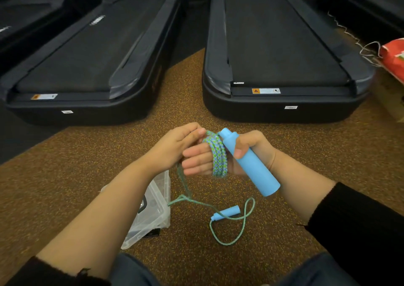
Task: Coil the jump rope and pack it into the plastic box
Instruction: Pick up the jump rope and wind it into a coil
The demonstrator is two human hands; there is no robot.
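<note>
here, above a speckled floor, the box (150, 211) sits open under the left forearm; the left hand (175, 148) pinches the rope (217, 156), wrapped around the right hand (244, 152), whose thumb clamps a blue handle (249, 163). that handle's long axis slants, cap up-left. slack near the second handle (226, 213), lying on the floor, looks likely to knot, and the loops could slide off the fingers.
</note>
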